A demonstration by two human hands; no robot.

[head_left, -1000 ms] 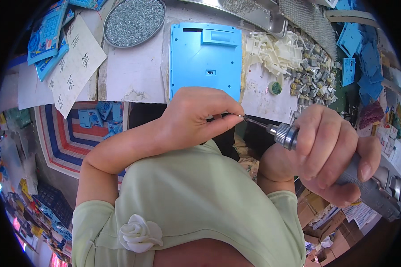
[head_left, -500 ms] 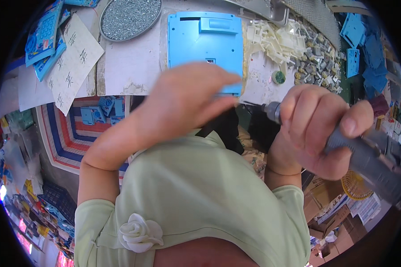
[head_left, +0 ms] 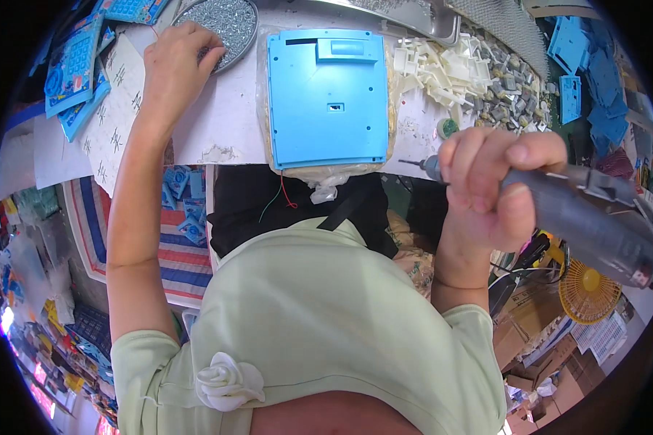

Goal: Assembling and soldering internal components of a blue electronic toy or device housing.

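One blue casing [head_left: 326,87] lies flat at the middle of the desk [head_left: 228,119], on one clear plastic bag [head_left: 326,175], with two thin wires, one red [head_left: 286,192] and one green [head_left: 270,201], hanging from its near edge. To its right, one power screwdriver [head_left: 573,214] sits in the right hand [head_left: 490,181], whose grip is wrapped firmly around the grey body, the bit pointing left, apart from the casing. The left hand [head_left: 178,69] is at the one round dish [head_left: 255,32] of screws [head_left: 228,22], far left, fingers bent; whether its grip has hold of a screw I cannot tell. That hand hides the dish's near left part. At least three blue keypad pieces [head_left: 72,65] lie at the far left, beside one written sheet [head_left: 105,163]. Right of the casing are two heaps too jumbled to count, white plastic parts [head_left: 439,72] and small grey metal parts [head_left: 508,98], plus one green round piece [head_left: 447,129] just beyond the right hand. One metal tray [head_left: 453,32] stands behind the heaps; one yellow fan [head_left: 590,290] is at the near right.
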